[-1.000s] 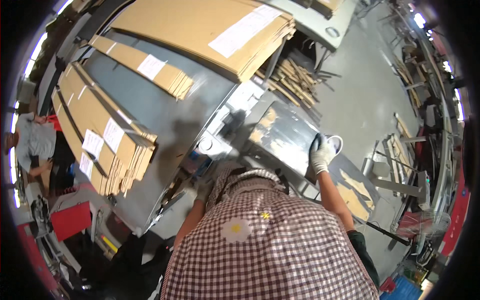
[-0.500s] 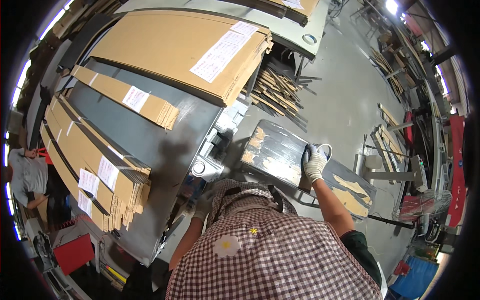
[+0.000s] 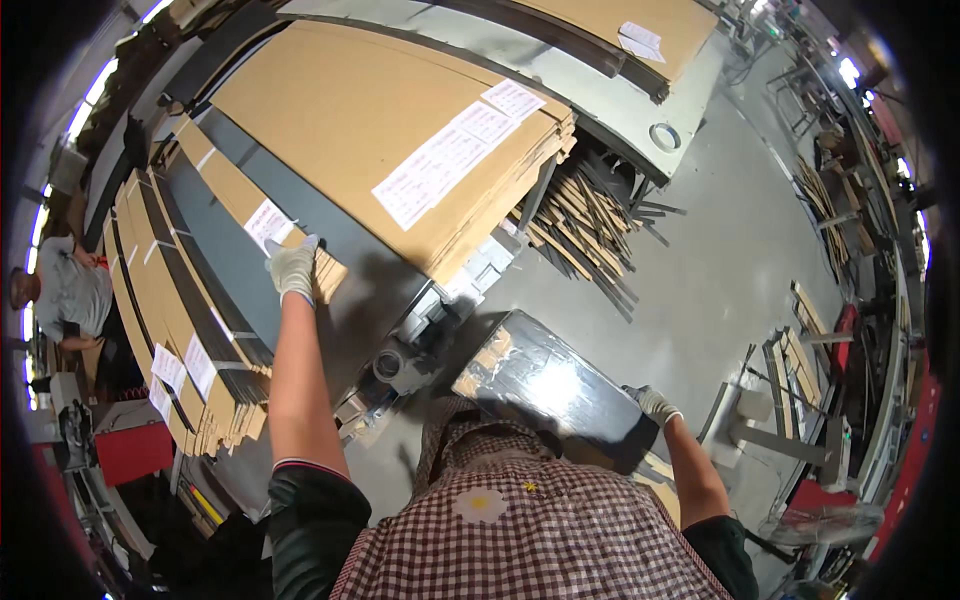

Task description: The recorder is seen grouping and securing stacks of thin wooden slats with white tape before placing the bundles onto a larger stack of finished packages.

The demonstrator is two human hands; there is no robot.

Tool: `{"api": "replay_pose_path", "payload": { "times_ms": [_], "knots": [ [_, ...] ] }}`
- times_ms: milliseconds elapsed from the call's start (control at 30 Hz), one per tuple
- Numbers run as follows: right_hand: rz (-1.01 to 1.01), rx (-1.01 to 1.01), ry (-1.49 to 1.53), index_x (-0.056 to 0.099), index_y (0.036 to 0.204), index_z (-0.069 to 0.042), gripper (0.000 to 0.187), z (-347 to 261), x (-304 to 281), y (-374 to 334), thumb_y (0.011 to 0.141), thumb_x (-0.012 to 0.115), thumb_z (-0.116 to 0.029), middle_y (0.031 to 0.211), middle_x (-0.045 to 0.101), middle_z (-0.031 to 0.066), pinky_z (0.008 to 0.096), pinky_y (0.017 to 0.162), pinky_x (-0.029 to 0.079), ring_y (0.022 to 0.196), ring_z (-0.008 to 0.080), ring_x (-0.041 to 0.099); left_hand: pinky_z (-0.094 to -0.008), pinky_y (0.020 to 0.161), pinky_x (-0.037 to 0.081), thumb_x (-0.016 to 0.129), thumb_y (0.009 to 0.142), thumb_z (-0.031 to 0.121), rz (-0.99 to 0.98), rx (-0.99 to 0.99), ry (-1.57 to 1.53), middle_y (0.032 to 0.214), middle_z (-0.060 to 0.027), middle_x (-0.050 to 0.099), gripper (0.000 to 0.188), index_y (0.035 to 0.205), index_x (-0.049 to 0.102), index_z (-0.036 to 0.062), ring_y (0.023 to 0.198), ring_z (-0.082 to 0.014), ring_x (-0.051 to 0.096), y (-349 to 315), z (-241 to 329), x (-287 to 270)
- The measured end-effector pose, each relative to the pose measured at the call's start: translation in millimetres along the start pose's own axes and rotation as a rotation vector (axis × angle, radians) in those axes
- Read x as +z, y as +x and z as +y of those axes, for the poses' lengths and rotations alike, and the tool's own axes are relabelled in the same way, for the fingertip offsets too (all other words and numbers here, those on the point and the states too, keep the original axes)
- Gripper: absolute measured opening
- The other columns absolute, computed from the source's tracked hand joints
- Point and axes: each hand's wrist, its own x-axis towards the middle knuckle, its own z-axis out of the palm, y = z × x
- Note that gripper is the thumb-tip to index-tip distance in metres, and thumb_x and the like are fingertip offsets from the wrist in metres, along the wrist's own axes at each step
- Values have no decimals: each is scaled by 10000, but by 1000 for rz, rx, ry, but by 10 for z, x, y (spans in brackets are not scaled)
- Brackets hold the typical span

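My left hand [image 3: 293, 268], in a pale knitted glove with grey fingertips, reaches over the table on the left. Its thumb and fingers span the near end of a narrow bundle of brown boards [image 3: 232, 188], which carries a white paper label [image 3: 268, 224]. My right hand [image 3: 656, 404], in a similar glove, is at the right side of a low bench [image 3: 548, 375] with a dark, shiny, film-like top and peeled tan patches. Its fingers are bent together; what they hold, if anything, is hidden.
Wide stacked brown panels [image 3: 370, 130] with labels lie beside the bundle, and more long strips [image 3: 190, 330] lie at left. Loose offcuts [image 3: 585, 220] are heaped on the floor under a pale table [image 3: 640, 125], where a tape roll [image 3: 664, 137] sits. A person [image 3: 75, 285] stands far left.
My left hand has come up from beside my apron onto the narrow bundle's end. My right hand has moved to the bench's right side; the white loop by it no longer shows. The view has shifted.
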Motion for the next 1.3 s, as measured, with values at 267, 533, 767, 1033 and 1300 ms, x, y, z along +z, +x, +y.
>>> {"api": "replay_pose_path", "payload": {
  "times_ms": [267, 533, 767, 1033, 1300],
  "knots": [
    [-156, -85, 220, 621, 1214, -12, 575, -884, -1264, -242, 944, 523, -510, 1132, 680, 226, 397, 921, 485, 1029, 354, 664, -431, 1040, 424, 813, 684, 439, 88, 90, -88, 1351, -326, 446, 995, 1482, 361, 54, 1251, -432, 477, -212, -210, 77],
    [298, 15, 359, 712, 1039, -9, 353, -2355, -1927, -49, 901, 688, -334, 923, 738, 133, 321, 791, 514, 800, 229, 678, -490, 1054, 368, 609, 810, 164, 53, 1135, 200, 1308, -191, 542, 471, 1260, 572, 28, 1238, -388, 469, -958, 784, 188],
    [330, -465, 1301, 694, 1096, 9, 258, -4461, -2031, -88, 1017, 537, -180, 1025, 691, 32, 248, 854, 480, 947, 95, 603, -545, 1157, 217, 644, 841, 152, 127, 968, 167, 1448, -191, 463, 590, 1392, 481, 19, 1360, -449, 362, -1158, 344, 387],
    [-17, -209, 1990, 470, 1351, -40, 497, -4974, -1017, 886, 1002, 479, -393, 1330, 546, 132, 451, 1028, 455, 1222, 290, 531, -335, 888, 512, 754, 853, 145, 212, 149, -621, 1179, -159, 598, 559, 1283, 468, -67, 998, -216, 620, -479, 218, -144],
    [-188, -69, 2047, 464, 1359, -16, 554, -5160, -1220, 815, 1012, 433, -446, 1324, 581, 126, 369, 1072, 431, 1255, 235, 530, -418, 993, 447, 840, 698, 236, 12, 169, -171, 1316, -243, 439, 803, 1315, 399, -28, 1171, -362, 504, 210, 89, 162]
  ]
}}
